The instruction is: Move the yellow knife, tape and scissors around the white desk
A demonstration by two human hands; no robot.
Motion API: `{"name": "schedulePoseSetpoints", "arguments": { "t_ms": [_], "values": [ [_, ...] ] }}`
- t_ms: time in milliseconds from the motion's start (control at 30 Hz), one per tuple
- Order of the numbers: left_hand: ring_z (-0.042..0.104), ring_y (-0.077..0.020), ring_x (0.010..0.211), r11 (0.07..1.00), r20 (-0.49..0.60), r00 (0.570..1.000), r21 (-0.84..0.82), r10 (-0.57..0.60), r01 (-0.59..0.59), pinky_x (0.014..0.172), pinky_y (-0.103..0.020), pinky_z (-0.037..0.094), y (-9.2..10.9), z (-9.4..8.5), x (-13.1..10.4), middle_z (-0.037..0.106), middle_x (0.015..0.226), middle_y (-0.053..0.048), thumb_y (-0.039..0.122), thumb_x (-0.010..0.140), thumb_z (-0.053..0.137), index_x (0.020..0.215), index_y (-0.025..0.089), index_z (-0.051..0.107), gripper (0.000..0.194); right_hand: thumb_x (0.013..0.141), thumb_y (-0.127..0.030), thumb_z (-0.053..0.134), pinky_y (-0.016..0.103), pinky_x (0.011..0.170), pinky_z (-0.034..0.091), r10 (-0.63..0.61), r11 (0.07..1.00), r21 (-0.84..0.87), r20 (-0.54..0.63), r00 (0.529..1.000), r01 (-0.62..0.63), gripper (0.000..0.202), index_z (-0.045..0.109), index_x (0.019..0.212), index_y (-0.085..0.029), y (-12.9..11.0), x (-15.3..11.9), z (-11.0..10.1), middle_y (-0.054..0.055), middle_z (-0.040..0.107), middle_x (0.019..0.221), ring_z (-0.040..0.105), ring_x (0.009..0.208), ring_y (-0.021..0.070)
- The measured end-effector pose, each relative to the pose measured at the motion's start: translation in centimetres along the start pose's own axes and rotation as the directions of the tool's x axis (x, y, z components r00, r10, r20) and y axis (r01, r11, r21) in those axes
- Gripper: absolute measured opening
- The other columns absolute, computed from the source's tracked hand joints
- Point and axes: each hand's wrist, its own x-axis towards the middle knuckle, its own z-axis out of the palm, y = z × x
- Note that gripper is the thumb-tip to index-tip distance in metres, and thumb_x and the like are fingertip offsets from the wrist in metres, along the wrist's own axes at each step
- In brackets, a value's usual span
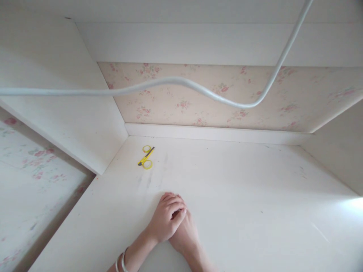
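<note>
My left hand [166, 217] lies folded over my right hand [185, 230] on the white desktop [227, 189]. The left fingers and thumb close around the back of the right hand, with a small dark gap by the thumb. Most of my right fingers are hidden beneath. Two thin silver bangles [122, 261] circle my left wrist. Beyond the hands, to the left, rests a yellow and black utility knife [146, 156]. It lies between two yellow rings that look like tape rolls, an upper ring [143, 151] and a lower ring [151, 164]. Neither hand touches them.
A white cable [176, 80] hangs across the view above the desk. White side panels [85, 124] and a back strip [198, 131] bound the surface, with floral wallpaper [181, 104] behind. The desktop's left edge [65, 217] is open to the wall side.
</note>
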Motion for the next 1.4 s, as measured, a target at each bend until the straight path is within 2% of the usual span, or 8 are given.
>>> {"name": "schedulePoseSetpoints", "arguments": {
  "t_ms": [167,400,567,767,1033,1200,1400],
  "values": [
    [0.059,-0.0186,0.09,1.0,-0.004,1.0,0.026,0.002,-0.002,0.095,-0.04,0.037,0.0,0.2,0.1,0.068,0.088,-0.003,0.027,0.09,0.045,0.082,0.023,0.065,0.022,0.088,-0.019,0.042,0.038,0.101,0.04,0.021,1.0,0.007,-0.013,1.0,-0.021,0.051,0.037,0.139,-0.02,-0.2,0.1,-0.3,0.011,0.055,0.129,0.05,0.118,0.0238],
    [0.06,-0.0184,0.087,0.998,-0.068,0.997,0.056,0.037,-0.033,0.091,-0.037,0.04,-0.3,0.8,0.0,0.069,0.087,-0.003,0.027,0.09,0.043,0.083,0.022,0.067,0.026,0.085,-0.02,0.043,0.036,0.089,0.046,0.027,0.999,-0.033,0.051,0.998,-0.025,0.044,0.05,0.129,-0.017,0.2,0.6,-0.7,0.013,0.061,0.117,0.058,0.103,0.0243],
    [0.061,-0.0175,0.09,0.993,-0.099,0.993,0.106,0.065,-0.054,0.09,-0.034,0.041,-0.5,1.3,-0.3,0.07,0.089,-0.001,0.024,0.089,0.044,0.081,0.023,0.067,0.025,0.085,-0.023,0.044,0.034,0.089,0.046,0.005,1.0,-0.031,0.06,0.998,-0.003,0.045,0.05,0.129,-0.015,0.7,0.4,-0.3,0.014,0.059,0.121,0.057,0.106,0.0236],
    [0.061,-0.016,0.091,0.988,-0.112,0.99,0.138,0.082,-0.066,0.09,-0.032,0.041,-0.7,1.5,-0.8,0.071,0.091,0.0,0.023,0.089,0.044,0.084,0.022,0.068,0.025,0.085,-0.023,0.043,0.036,0.087,0.047,0.038,0.996,-0.079,0.064,0.997,-0.033,0.043,0.052,0.126,-0.014,0.4,0.3,-0.3,0.014,0.06,0.118,0.058,0.104,0.0245],
    [0.061,-0.0158,0.091,0.986,-0.119,0.987,0.141,0.105,-0.087,0.09,-0.031,0.041,-0.6,1.4,-1.1,0.07,0.091,-0.001,0.024,0.09,0.041,0.084,0.022,0.068,0.027,0.086,-0.022,0.044,0.036,0.089,0.046,-0.001,0.993,-0.117,0.052,0.999,0.007,0.045,0.047,0.13,-0.014,0.2,0.1,-0.2,0.015,0.057,0.123,0.056,0.107,0.0242],
    [0.061,-0.0156,0.091,0.987,-0.103,0.99,0.136,0.095,-0.08,0.09,-0.03,0.041,-0.6,1.4,-1.0,0.07,0.09,-0.001,0.024,0.09,0.041,0.082,0.022,0.068,0.028,0.087,-0.022,0.044,0.037,0.091,0.045,-0.017,0.991,-0.133,0.057,0.998,0.025,0.045,0.048,0.13,-0.012,0.4,0.3,0.2,0.016,0.057,0.124,0.055,0.108,0.0253],
    [0.06,-0.0164,0.09,0.989,-0.112,0.991,0.138,0.068,-0.052,0.091,-0.03,0.04,-0.6,1.5,-0.9,0.07,0.09,0.0,0.024,0.09,0.042,0.085,0.022,0.067,0.025,0.086,-0.021,0.044,0.034,0.09,0.045,-0.031,0.994,-0.105,0.042,0.999,0.035,0.043,0.049,0.129,-0.013,0.4,0.3,-0.3,0.015,0.058,0.122,0.056,0.107,0.0256]
  ]
}}
